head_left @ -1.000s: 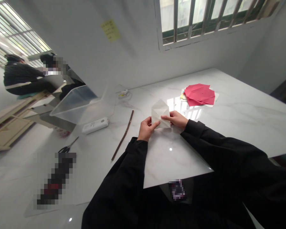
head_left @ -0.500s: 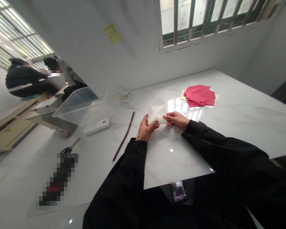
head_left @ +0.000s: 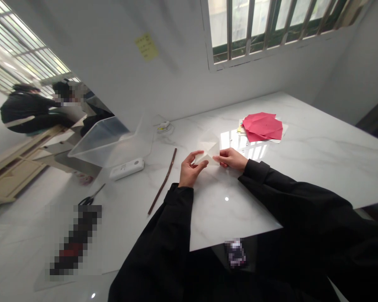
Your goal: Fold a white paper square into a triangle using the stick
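A creased piece of white paper, folded toward its middle, is held up just above the marble-look table. My left hand pinches its left side, thumb in front and index finger arched over the edge. On the right, my right hand grips the lower right corner between thumb and fingers. A thin brown stick lies on the table left of my left hand. Beyond my right hand rests a pile of red paper with white and yellow sheets under it.
To the left are a white power strip, a clear plastic bin, scissors and a blurred dark object. A small white device with a cable sits by the wall. Two people sit far left.
My left fingers have shifted on the paper, the index finger lifting and curling over its left edge. The paper's near flap is bent differently. The view has turned slightly.
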A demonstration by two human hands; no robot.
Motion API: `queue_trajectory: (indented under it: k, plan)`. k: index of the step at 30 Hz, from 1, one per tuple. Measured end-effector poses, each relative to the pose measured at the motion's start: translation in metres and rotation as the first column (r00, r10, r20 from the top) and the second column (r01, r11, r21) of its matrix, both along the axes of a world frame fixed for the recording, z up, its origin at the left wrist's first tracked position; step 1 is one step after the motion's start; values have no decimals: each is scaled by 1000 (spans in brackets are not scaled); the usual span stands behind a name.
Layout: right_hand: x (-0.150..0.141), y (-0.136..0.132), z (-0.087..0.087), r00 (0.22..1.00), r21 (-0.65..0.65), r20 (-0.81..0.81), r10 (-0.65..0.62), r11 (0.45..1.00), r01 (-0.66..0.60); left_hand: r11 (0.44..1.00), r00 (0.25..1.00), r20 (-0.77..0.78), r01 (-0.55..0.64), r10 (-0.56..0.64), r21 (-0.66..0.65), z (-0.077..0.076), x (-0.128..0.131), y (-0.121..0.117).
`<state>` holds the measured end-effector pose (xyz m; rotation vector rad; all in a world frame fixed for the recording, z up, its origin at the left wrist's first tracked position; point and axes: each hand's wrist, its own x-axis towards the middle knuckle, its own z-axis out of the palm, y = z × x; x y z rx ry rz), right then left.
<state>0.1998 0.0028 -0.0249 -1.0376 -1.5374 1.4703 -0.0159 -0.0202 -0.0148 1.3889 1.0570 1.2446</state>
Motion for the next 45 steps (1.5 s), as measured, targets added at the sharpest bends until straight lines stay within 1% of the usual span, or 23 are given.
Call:
queue_trajectory:
  k: [3, 8, 13, 18, 21, 24, 29, 32, 34, 36, 39, 42, 43, 45]
  plan:
    - [-1, 1, -1, 1000, 19, 14, 1, 1000, -1, 1000, 999, -29, -17, 17, 3, -4, 1, 2]
    - [-3, 5, -7, 999, 29, 30, 18, 999, -19, 996, 995, -31, -93, 93, -10, -12, 1, 6]
    - [-3, 3, -5, 999, 21, 27, 37, 999, -38, 995, 995, -23, -102, 102, 6, -10, 3, 3]
    - [-4, 0, -2, 995, 24, 18, 103, 994, -103, 988, 988, 47, -146, 149, -57, -9, 3, 4]
    - [-4, 1, -7, 992, 59, 87, 96, 993, -102, 983, 983, 71, -160, 167, -93, -12, 2, 7]
    - [-3, 4, -10, 989, 68, 134, 64, 995, -74, 984, 987, 54, -144, 150, -103, -13, 1, 9]
    - [-3, 4, -9, 995, 52, 66, 70, 996, -74, 981, 987, 61, -140, 150, -137, -13, 2, 7]
    - [-4, 2, -7, 1000, 60, -18, 15, 998, -14, 976, 983, 90, -145, 161, -160, -12, 2, 7]
    - [-4, 0, -7, 997, 108, -55, -49, 993, 55, 971, 976, 132, -145, 171, -188, -11, 2, 7]
    - [-4, -1, -8, 994, 182, -78, -82, 979, 95, 966, 969, 172, -138, 177, -219, -9, 2, 7]
    - [-4, -3, -6, 990, 259, -108, -89, 959, 114, 961, 963, 207, -120, 173, -248, -6, 2, 6]
    - [-2, -4, -2, 983, 312, -121, -137, 935, 168, 961, 959, 231, -104, 165, -256, -4, 1, 5]
    - [-1, -5, -1, 983, 330, -116, -143, 928, 174, 961, 959, 233, -100, 163, -258, -3, 1, 5]
    - [0, -6, 2, 988, 359, -93, -120, 922, 145, 959, 959, 235, -91, 157, -267, -2, 1, 4]
